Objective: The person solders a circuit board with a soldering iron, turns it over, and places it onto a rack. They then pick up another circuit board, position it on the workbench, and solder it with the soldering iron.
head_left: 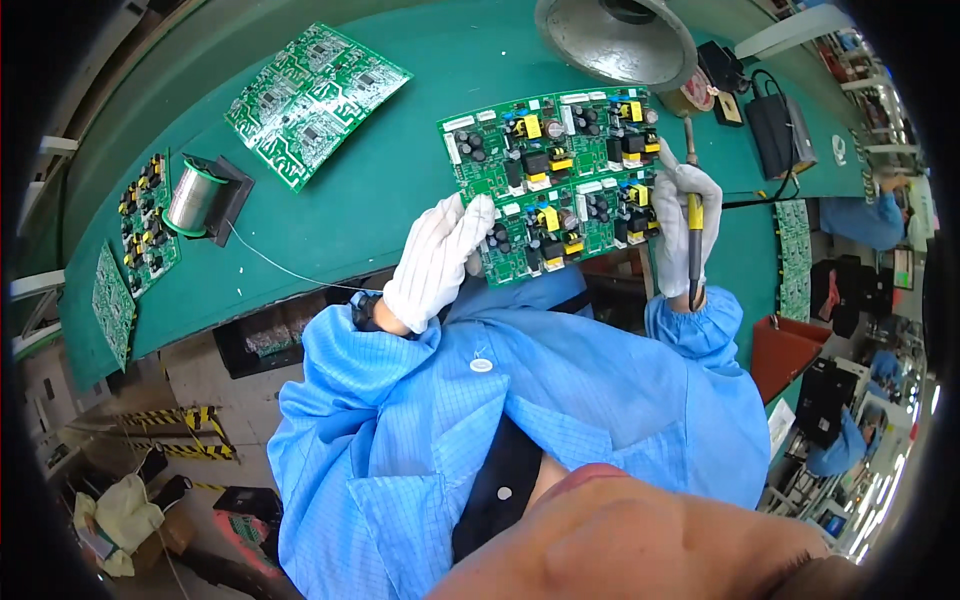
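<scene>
Both my hands wear white gloves. Between them, at the front of the green bench, is a green circuit board panel [510,208] with its component side up, showing black capacitors and yellow transformers. My left hand [440,255] grips the panel's left edge, its fingers on top and the thumb partly hidden. On the right side, my right hand [690,215] is closed around a soldering iron [695,230] with a yellow and black handle, its tip pointing to the far side. That hand also rests against the panel's right edge.
A solder wire spool [195,203] sits in a black holder at the left, its wire trailing toward my left wrist. Another circuit board panel [315,100] lies behind it, and more boards [148,225] are at the far left. A metal funnel hood [620,45] and a soldering station [782,135] stand at the back right.
</scene>
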### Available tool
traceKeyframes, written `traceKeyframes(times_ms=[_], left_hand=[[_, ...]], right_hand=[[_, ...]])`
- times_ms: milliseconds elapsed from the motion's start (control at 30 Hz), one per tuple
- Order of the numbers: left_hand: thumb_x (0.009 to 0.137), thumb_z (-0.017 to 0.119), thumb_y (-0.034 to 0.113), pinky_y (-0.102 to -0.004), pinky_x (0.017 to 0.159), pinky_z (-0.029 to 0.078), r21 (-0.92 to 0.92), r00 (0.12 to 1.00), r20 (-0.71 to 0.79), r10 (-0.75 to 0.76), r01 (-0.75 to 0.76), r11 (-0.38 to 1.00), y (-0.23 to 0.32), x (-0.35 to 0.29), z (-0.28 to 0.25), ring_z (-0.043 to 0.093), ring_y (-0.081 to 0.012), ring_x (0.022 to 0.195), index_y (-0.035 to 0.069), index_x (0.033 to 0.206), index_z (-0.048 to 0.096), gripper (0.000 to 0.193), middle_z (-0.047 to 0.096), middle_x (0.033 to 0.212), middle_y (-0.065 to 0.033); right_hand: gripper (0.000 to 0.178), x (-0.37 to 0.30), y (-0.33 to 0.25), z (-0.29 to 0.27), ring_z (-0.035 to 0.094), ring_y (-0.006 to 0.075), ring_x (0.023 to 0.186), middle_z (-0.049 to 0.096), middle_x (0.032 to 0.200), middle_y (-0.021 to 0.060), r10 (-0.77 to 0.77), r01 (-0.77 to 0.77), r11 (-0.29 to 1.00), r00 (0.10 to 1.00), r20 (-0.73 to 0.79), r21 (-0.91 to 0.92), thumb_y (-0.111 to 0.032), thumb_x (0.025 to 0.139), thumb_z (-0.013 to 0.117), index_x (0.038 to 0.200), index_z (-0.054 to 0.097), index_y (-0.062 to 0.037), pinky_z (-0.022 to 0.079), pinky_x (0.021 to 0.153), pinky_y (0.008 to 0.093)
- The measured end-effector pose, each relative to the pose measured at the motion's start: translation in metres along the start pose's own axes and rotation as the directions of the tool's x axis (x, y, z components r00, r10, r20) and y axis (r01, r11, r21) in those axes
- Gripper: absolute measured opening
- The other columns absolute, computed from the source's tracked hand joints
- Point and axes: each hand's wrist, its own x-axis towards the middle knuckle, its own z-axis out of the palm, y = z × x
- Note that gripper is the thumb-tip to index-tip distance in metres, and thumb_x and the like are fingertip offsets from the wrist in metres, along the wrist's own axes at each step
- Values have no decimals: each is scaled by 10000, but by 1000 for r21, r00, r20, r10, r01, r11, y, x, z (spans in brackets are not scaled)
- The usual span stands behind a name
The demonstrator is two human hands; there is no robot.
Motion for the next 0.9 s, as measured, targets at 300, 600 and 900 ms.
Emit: traceKeyframes(times_ms=[300,600,900], left_hand=[[927,601,68,-437,906,477,157,995,-29,-94,97,983,14,7,-8,603,-377,1063,-55,1288,533,388,618,1192,-213],[931,607,94,-414,696,449,131,935,-351,-59,111,985,20,33,-9,541,-322,748,1,1009,560,131,549,872,-147],[910,544,66,-485,642,422,-57,943,-290,-160,150,987,18,30,-16,532,-382,707,6,939,542,67,518,763,-173]], right_hand=[[291,-2,-11,-11,573,157,1057,500,1198,49,115,-116,992,993,27,50,-75,957,641,1219,515,-76,495,934,315],[298,-3,1,-13,520,195,1165,456,1227,59,-26,25,999,999,26,33,-122,970,636,1226,488,-93,423,1050,376],[391,-5,-2,-3,543,181,1074,511,1139,89,-140,136,988,989,-51,-73,113,838,616,1172,506,-58,455,972,308]])
